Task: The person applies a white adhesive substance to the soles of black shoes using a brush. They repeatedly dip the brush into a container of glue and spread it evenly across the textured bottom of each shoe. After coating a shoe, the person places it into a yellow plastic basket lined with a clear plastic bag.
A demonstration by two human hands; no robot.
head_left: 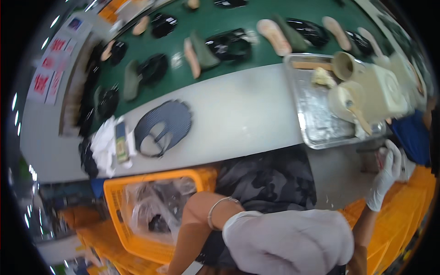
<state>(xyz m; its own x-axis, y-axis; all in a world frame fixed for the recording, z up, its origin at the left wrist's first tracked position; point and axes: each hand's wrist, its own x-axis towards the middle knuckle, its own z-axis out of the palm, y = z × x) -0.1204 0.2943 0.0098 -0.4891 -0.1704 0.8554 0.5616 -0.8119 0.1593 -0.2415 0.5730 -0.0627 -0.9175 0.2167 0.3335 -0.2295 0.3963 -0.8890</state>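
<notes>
My left hand (288, 240), in a white glove, is large and close in the lower middle, its wrist ringed by a thin bracelet. It is bent across toward my right forearm; its fingers are folded out of sight, so what they hold, if anything, is hidden. My right hand (387, 169), also in a white glove, is raised at the right, just below the metal tray (308, 123). Its fingers are stretched upward with nothing visible in them. On the tray are a cream pot (343, 98) with a wooden-handled brush (360, 117) and a cream container (382, 89).
A dark striped sun visor (176, 119) lies on the pale table (243, 110), right of white cloth (104, 144). Beyond, a green belt (178, 36) carries insoles (273, 36), green soles (204, 50) and black shoe uppers (229, 44). An orange crate (112, 201) with plastic bags stands below.
</notes>
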